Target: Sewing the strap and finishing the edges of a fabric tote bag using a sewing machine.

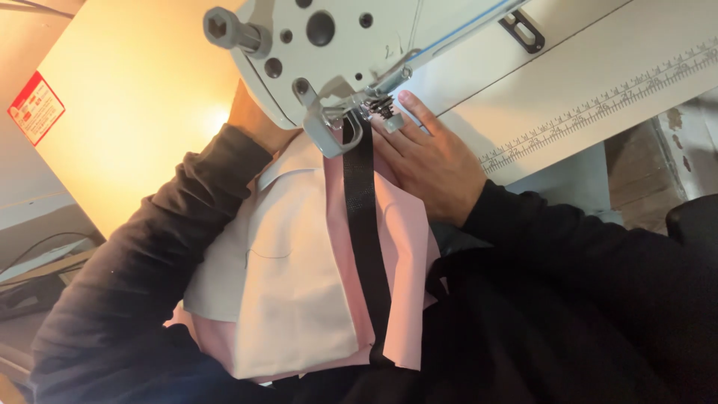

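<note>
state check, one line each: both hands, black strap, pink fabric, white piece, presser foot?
right hand: flat on the pink fabric beside the foot, fingers extended, gripping nothing
left hand: mostly hidden behind the sewing machine head, grip not visible
black strap: flat on the pink fabric, top end under the foot
pink fabric: spread flat
white piece: lying on top of the pink
presser foot: on the strap; gap unclear
</note>
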